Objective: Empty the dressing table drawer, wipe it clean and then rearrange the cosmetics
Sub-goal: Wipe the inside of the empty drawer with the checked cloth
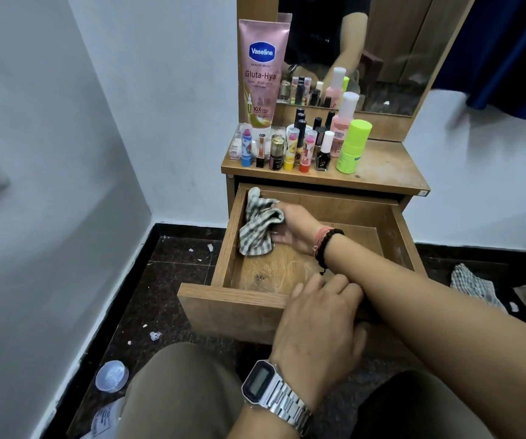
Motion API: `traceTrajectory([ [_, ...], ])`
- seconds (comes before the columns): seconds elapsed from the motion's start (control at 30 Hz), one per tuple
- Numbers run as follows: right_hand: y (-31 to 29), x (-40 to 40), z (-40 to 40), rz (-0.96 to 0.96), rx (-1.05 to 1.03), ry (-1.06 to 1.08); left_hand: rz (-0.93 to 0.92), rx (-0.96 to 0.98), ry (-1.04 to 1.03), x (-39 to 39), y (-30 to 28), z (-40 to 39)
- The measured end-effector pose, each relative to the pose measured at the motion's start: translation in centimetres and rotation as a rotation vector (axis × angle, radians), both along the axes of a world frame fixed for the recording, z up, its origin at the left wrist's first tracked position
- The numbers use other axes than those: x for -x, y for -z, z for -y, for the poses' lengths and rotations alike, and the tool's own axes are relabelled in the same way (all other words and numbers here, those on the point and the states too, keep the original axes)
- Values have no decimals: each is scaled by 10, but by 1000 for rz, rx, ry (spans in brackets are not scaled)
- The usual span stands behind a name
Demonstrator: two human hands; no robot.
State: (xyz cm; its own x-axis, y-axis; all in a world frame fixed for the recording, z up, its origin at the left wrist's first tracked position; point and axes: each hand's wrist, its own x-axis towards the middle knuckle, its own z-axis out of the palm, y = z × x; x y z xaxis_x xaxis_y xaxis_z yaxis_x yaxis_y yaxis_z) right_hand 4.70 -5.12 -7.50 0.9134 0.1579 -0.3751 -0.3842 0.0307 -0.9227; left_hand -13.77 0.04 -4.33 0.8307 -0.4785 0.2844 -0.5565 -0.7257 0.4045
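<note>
The wooden drawer [233, 304] of the dressing table is pulled out, with only dust and hair on its floor. My right hand [294, 229], with bead bracelets at the wrist, reaches across into the drawer's far left corner and grips a striped grey-and-white cloth [256, 228] against the drawer's bottom and left wall. My left hand [317, 321], wearing a metal watch, holds the drawer's front panel with fingers curled over its top edge. Cosmetics stand on the table top [381, 172]: a pink Vaseline tube [263, 71], several lipsticks [291, 148], nail polish bottles, a pink bottle [344, 122] and a lime-green bottle [353, 145].
A mirror [391, 49] backs the table. A white wall stands close on the left. On the dark floor lie a white lid [111, 375], a white bottle [106, 418], paper scraps, and a checked cloth [473, 285] at right. My knees are below the drawer.
</note>
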Motion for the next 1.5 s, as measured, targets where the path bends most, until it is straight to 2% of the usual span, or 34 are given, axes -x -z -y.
traceTrajectory([
  [0.03,-1,1,0,-82,-105,25,3,-2,-1,0,0,0],
  [0.1,-3,0,-1,-146,-163,6,8,-4,-2,0,0,1],
  [0.17,-6,1,-8,-157,-147,-78,8,-7,-3,-1,0,0],
  [0.27,-12,7,-19,-147,-108,-313,12,-4,0,-1,1,0],
  [0.37,-18,14,-16,-167,-158,-483,15,-9,3,-1,2,0],
  [0.57,-24,32,-10,-230,-157,-642,23,-35,-12,0,2,2],
  [0.67,-26,35,-14,-191,-63,-586,13,-32,-16,0,1,2],
  [0.73,-28,30,-15,-148,-18,-430,7,-28,-17,1,1,1],
  [0.8,-31,24,-16,-122,-77,-280,5,-31,-16,1,1,0],
  [0.9,-37,24,-20,-115,-119,-256,16,-30,-8,1,0,-1],
  [1.03,-38,36,-21,-116,-3,-470,20,-43,-5,0,0,0],
  [1.23,-44,56,-14,-231,190,-777,24,-41,-14,2,-1,1],
  [1.4,-47,53,-19,-90,538,-859,57,-44,-26,3,0,3],
  [1.43,-52,57,-25,-56,561,-876,60,-46,-26,3,0,3],
  [1.47,-57,62,-30,-29,497,-967,61,-49,-26,3,0,3],
  [1.5,-60,71,-37,-28,392,-1146,60,-59,-28,3,1,3],
])
